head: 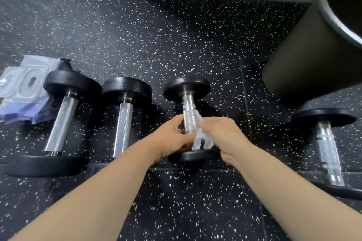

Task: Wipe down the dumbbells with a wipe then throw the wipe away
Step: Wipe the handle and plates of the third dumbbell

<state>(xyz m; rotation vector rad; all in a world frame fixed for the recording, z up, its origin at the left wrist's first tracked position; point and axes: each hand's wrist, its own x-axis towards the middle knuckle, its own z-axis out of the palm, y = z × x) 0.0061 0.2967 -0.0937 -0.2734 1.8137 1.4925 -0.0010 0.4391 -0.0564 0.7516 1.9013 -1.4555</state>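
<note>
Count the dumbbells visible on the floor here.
4, in a row: far-left black chrome-handled dumbbell beside the wipes pack, second, third under both hands, fourth below the bin. Others may lie off-frame.

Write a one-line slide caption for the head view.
Both hands rub a wipe on the third dumbbell.

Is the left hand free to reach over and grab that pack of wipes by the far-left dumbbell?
Probably yes. The left hand only steadies the third dumbbell, and the wipe pack lies uncovered on the floor. It would have to pass over two dumbbells lying between.
</note>
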